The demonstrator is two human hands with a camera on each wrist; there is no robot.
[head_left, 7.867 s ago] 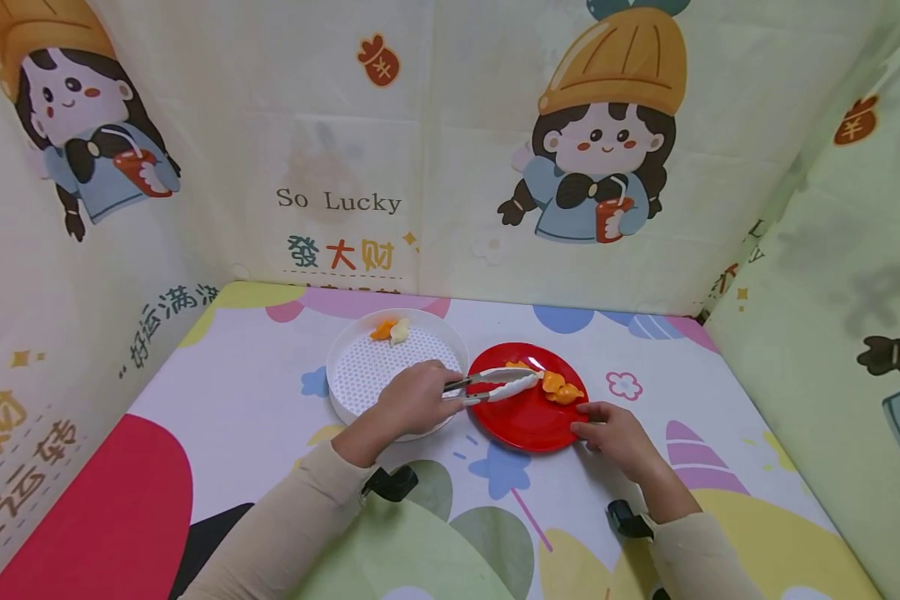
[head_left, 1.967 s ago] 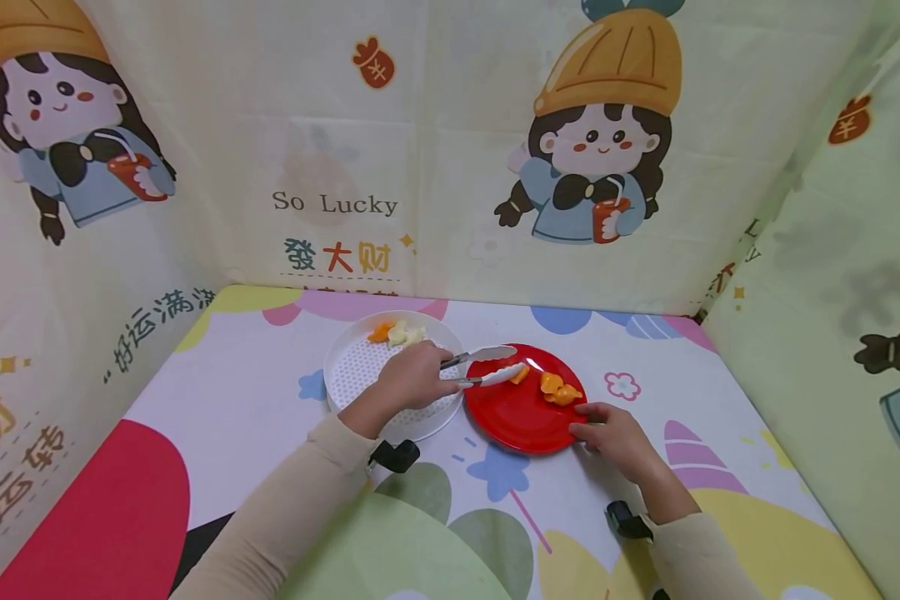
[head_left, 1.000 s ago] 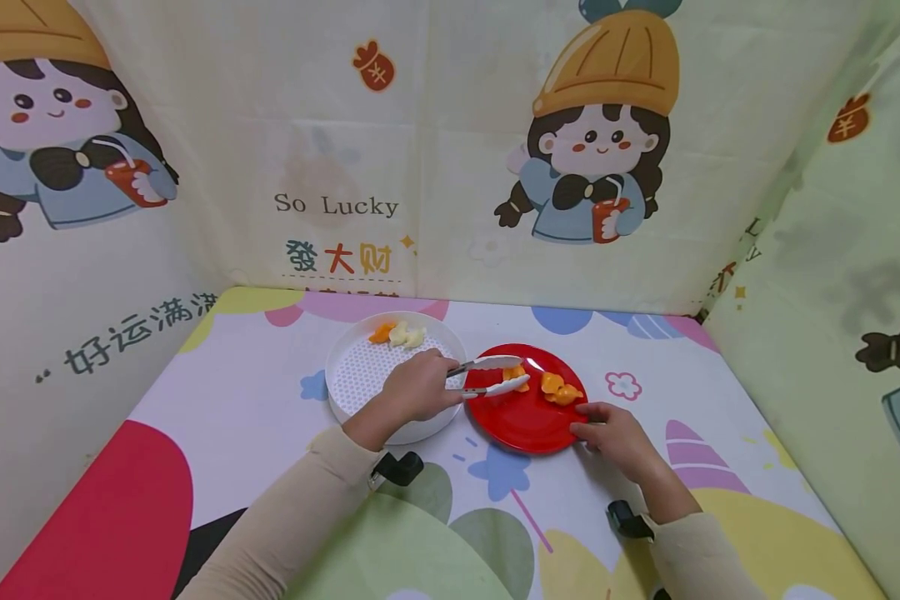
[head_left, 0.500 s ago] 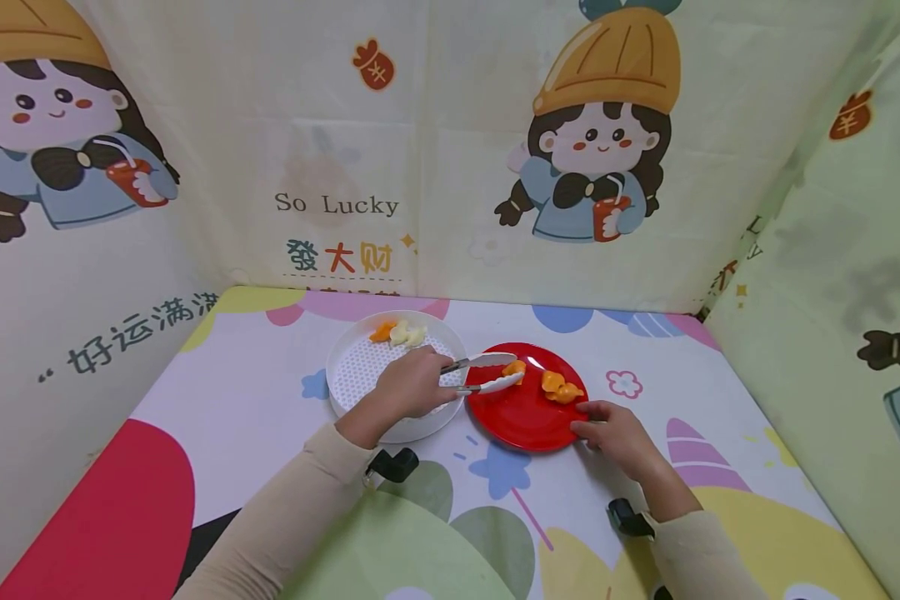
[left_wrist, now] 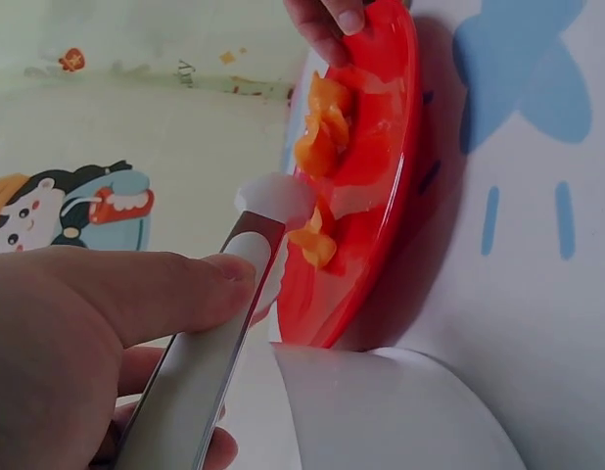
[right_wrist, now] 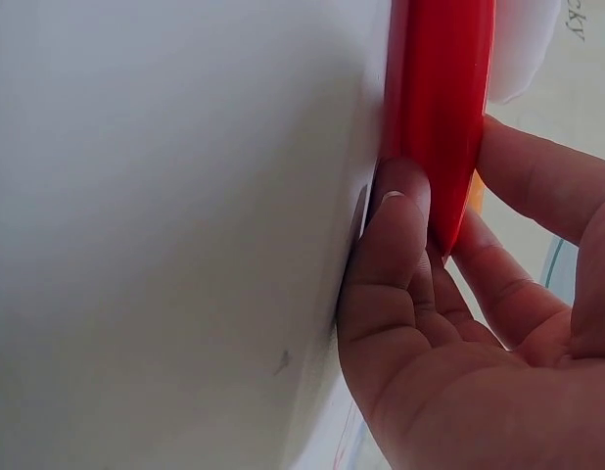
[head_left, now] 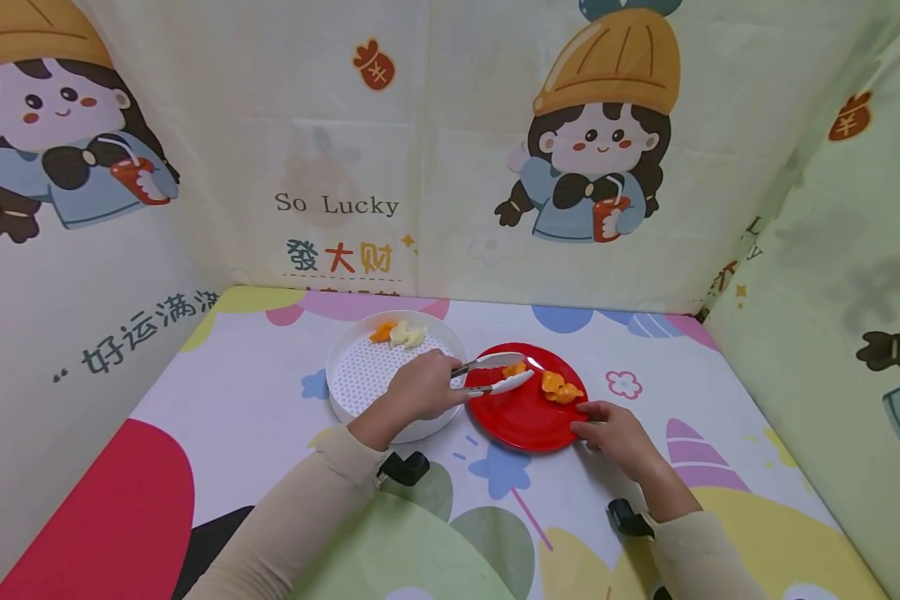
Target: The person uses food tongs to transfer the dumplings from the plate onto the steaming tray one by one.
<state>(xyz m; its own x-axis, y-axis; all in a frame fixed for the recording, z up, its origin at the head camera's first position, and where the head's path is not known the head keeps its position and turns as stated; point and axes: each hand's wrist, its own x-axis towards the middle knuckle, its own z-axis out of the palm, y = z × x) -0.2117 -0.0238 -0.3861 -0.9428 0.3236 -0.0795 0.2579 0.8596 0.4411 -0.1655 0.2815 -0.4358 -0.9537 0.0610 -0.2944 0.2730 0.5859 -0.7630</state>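
Note:
My left hand [head_left: 423, 387] grips a pair of tongs [head_left: 504, 384] with pale scalloped tips, thumb along one arm in the left wrist view. The tips reach over the red plate [head_left: 523, 427], on either side of an orange dumpling-shaped piece [head_left: 513, 370]; whether they touch it I cannot tell. More orange pieces [head_left: 560, 388] lie together at the plate's right. My right hand [head_left: 613, 432] pinches the plate's right rim; in the right wrist view its fingers [right_wrist: 395, 220] are under the edge and the thumb is on top.
Left of the plate stands a round white dish [head_left: 360, 379] with a dotted bottom, partly behind my left hand. At its back lie an orange piece [head_left: 382, 332] and pale pieces [head_left: 408, 334]. A patterned cloth [head_left: 487, 517] covers the table; printed curtains rise behind.
Since the first frame, a pale piece has gone from the plate's tongs into the white dish. The tongs moved left, now around the orange piece, shifting slightly. The right hand stayed put.

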